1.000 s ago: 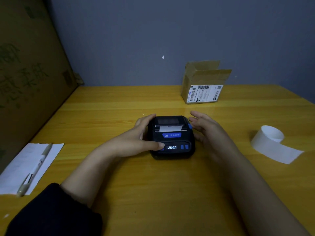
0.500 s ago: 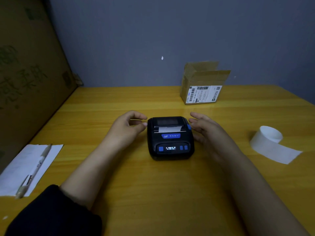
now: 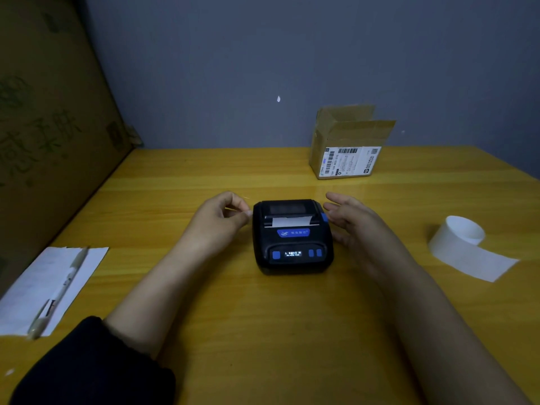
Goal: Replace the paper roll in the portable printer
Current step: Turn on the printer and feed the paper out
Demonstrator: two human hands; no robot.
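Observation:
A small black portable printer (image 3: 292,238) with blue buttons and a lit display sits closed in the middle of the yellow wooden table (image 3: 263,331). A short strip of white paper (image 3: 290,221) sticks out of its slot. My left hand (image 3: 219,220) rests just left of the printer, fingers loosely curled, fingertips near its upper left corner, holding nothing. My right hand (image 3: 353,226) hovers close to the printer's right side with fingers spread, near the blue side latch (image 3: 323,216). A partly unrolled white paper roll (image 3: 464,244) lies on the table at the right.
An open cardboard box (image 3: 347,144) with a shipping label stands at the back, right of centre. A white sheet (image 3: 46,287) with a pen (image 3: 58,293) on it lies at the left edge. A large cardboard panel (image 3: 49,118) leans along the left side. A grey wall is behind.
My left hand has come off the printer's front buttons and drawn back to the printer's left side. My right hand has stayed beside the printer. The printer has not moved.

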